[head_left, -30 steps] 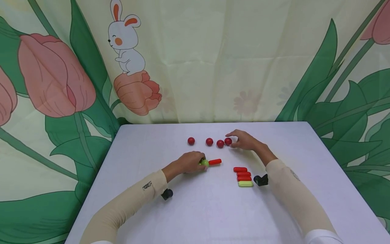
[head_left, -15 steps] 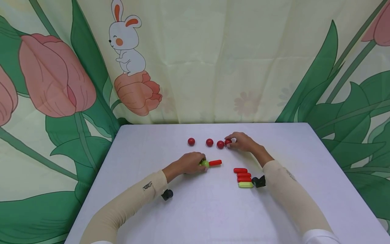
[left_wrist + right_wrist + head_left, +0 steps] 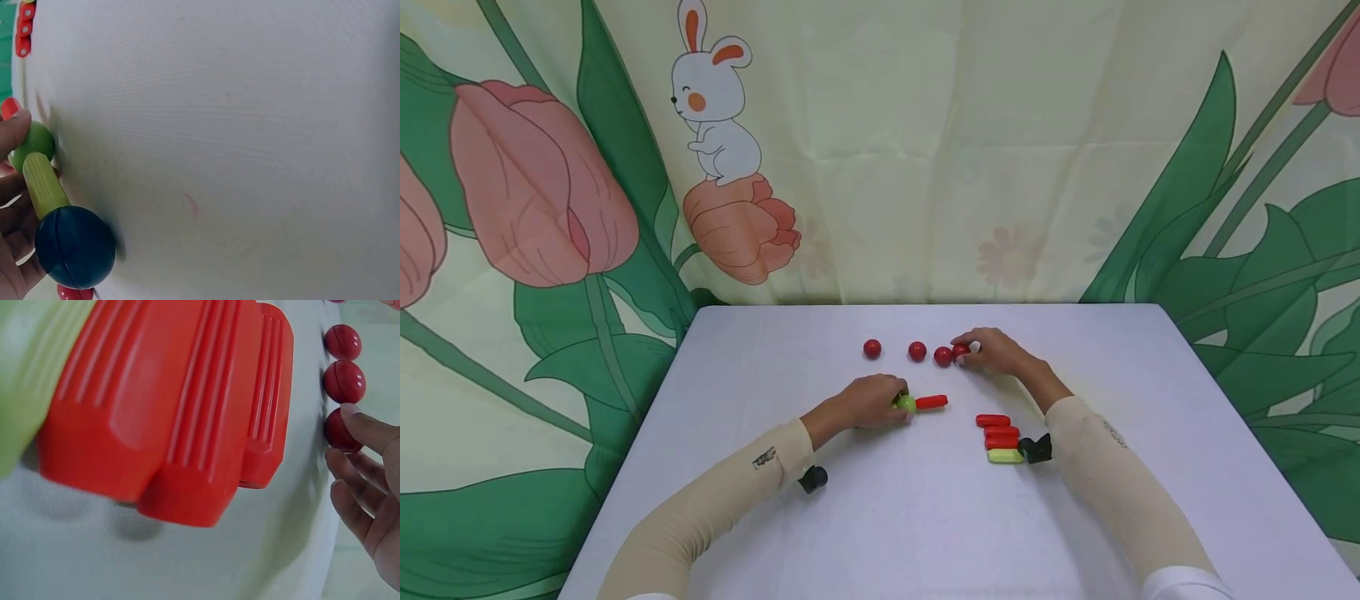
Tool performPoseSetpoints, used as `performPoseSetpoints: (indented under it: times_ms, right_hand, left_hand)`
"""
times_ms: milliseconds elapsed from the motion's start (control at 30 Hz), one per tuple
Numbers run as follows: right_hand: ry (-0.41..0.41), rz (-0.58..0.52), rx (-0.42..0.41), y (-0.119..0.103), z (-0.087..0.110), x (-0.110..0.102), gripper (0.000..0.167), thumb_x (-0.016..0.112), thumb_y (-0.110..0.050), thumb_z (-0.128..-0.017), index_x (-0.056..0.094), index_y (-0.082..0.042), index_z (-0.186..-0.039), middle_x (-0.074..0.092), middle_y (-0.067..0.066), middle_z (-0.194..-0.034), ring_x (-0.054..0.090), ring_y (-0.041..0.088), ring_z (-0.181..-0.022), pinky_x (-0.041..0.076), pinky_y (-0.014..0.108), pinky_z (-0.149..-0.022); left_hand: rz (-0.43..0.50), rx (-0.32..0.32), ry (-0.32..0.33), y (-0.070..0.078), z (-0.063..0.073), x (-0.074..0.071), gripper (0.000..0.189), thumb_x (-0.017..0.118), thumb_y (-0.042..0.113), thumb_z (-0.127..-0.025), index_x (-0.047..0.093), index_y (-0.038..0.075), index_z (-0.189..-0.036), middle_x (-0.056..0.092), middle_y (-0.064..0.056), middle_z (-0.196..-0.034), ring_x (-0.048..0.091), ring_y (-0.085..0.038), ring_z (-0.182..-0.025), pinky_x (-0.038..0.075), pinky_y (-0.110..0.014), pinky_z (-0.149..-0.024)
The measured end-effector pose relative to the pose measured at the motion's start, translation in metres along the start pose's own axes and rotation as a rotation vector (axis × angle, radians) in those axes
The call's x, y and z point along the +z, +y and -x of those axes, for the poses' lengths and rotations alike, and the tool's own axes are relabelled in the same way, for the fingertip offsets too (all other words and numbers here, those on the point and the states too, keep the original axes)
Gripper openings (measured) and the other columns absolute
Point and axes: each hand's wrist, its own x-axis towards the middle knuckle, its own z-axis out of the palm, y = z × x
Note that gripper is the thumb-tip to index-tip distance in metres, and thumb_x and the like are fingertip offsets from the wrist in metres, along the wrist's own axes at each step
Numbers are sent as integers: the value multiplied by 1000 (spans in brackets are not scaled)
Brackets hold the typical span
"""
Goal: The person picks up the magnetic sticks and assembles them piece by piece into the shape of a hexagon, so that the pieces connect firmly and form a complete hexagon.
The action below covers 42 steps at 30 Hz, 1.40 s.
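My left hand holds a joined toy piece near the middle of the table. In the left wrist view, its thumb lies on the green ball, which joins a yellow-green rod ending in a dark blue ball. A red rod sticks out from the green ball's other side in the head view. Farther back on the right, my right hand pinches the rightmost red ball of a row, thumb on one side and fingers on the other. That ball sits beside another red ball.
More red balls lie to the left in the back row. Red rods and a yellow-green rod lie side by side at right, close to the black right wrist camera. A printed curtain hangs behind the table.
My right hand has come down and slightly left, and its spread fingers have closed around the rightmost red ball. My left hand keeps holding the joined piece in the same place.
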Motion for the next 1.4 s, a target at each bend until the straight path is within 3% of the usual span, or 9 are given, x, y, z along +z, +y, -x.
performPoseSetpoints:
  times_ms: [800,1033,1400]
  right_hand:
    - [5,-16,-14,6,15,-7,46,70,-18,-95,59,-7,-138,64,14,-124,57,28,-110,55,39,-89]
    - [-5,-16,15,10,17,-9,46,74,-19,-92,62,-8,-135,64,13,-126,57,28,-114,56,37,-88]
    - [-15,18,-8,7,24,-5,45,73,-20,-92,62,-9,-135,65,12,-123,57,28,-113,55,39,-89]
  left_hand:
    - [-6,-16,-18,0,-2,-3,42,75,39,-90,66,14,-122,63,6,-94,56,-10,-83,48,-22,-74]
    - [-16,-15,-18,-1,-3,-3,42,74,40,-90,66,14,-122,64,6,-94,56,-10,-83,48,-22,-75]
    - [0,-3,-19,-2,-2,0,42,75,39,-90,66,14,-122,63,6,-95,55,-9,-83,48,-22,-73]
